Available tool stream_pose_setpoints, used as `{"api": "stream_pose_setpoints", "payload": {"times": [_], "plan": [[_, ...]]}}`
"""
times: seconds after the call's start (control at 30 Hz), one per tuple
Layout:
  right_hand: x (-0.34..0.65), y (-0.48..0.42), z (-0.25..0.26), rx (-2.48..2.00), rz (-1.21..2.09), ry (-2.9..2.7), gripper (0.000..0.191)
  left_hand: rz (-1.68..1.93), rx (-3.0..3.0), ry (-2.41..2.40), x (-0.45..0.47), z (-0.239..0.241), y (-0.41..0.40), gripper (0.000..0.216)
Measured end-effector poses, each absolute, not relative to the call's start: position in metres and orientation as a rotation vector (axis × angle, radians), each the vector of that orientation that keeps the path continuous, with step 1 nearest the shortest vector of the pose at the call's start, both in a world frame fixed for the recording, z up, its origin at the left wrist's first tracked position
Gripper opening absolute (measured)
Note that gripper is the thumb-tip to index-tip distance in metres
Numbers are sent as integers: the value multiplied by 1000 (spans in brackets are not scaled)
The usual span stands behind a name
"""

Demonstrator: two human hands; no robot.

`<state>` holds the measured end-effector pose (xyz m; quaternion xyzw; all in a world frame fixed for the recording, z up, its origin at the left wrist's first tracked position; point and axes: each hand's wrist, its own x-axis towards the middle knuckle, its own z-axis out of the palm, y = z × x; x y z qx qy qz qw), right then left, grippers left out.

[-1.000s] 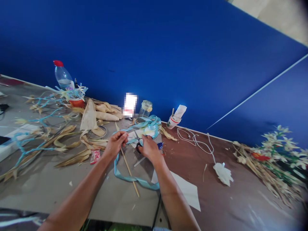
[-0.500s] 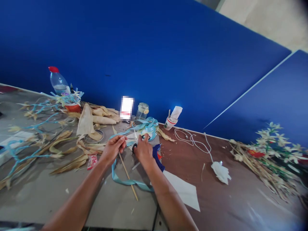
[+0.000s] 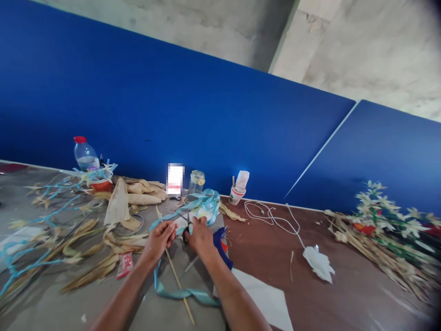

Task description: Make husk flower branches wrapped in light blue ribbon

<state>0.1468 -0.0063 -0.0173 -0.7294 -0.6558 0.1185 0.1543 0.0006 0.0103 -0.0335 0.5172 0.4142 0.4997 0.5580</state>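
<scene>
My left hand (image 3: 160, 239) pinches a light blue ribbon (image 3: 182, 293) that loops down across the table toward me. My right hand (image 3: 200, 236) is closed round black-handled scissors (image 3: 186, 228), whose blades point at the ribbon between my hands. A thin wooden stick (image 3: 175, 276) lies under my hands, running toward me. More of the same ribbon lies coiled in a pile (image 3: 206, 204) just beyond my hands.
Dried husk strips (image 3: 103, 234) and blue-wrapped stems cover the table's left. A water bottle (image 3: 84, 156), a glass jar (image 3: 196, 181) and a paper cup (image 3: 237, 193) stand by the blue wall. A white cord (image 3: 272, 214), a white sheet (image 3: 265, 301) and finished flowers (image 3: 386, 225) lie to the right.
The view has tilted upward, so the table sits lower in frame. My hands have drawn closer together and the scissors have come up to the ribbon.
</scene>
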Motion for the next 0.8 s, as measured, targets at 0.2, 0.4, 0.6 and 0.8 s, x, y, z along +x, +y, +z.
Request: {"api": "stream_pose_setpoints", "payload": {"times": [0.2,0.4,0.6,0.8], "plan": [[163,5,-12,-1863,431,-1717,40,1231,1268,1069,2,-28,8,40],[159,3,-6,-1441,973,-1479,37,1274,1294,1122,1,-32,10,41],[141,-7,-2,-980,1595,-957,45,1312,1245,1129,-4,-44,19,41],[133,-10,-4,-861,1571,-963,52,1364,985,921,-4,-33,16,38]]}}
